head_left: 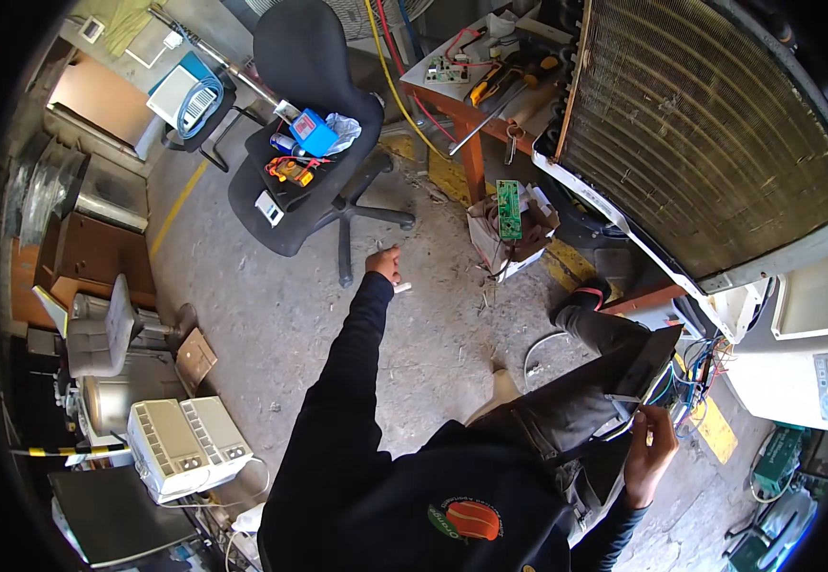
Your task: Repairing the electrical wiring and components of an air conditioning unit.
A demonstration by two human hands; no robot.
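My left hand (385,264) reaches out over the concrete floor, its fingers curled closed. A small whitish stub (402,287) shows beside it; whether the hand holds it or it lies below, I cannot tell. Down at the right, my right hand (650,453) pinches something too small to name, close to a thin pale strip (622,398). Just above that hand, a dark panel (650,367) rests by my leg, with a bundle of coloured wires (705,377) spilling from its right side.
A black office chair (309,153) carries a multimeter (290,171) and a blue box (314,132). Right of it, a carton (500,250) holds a green circuit board (509,210). A large finned coil (709,124) leans over a table with tools. A beige air conditioner (185,443) sits lower left.
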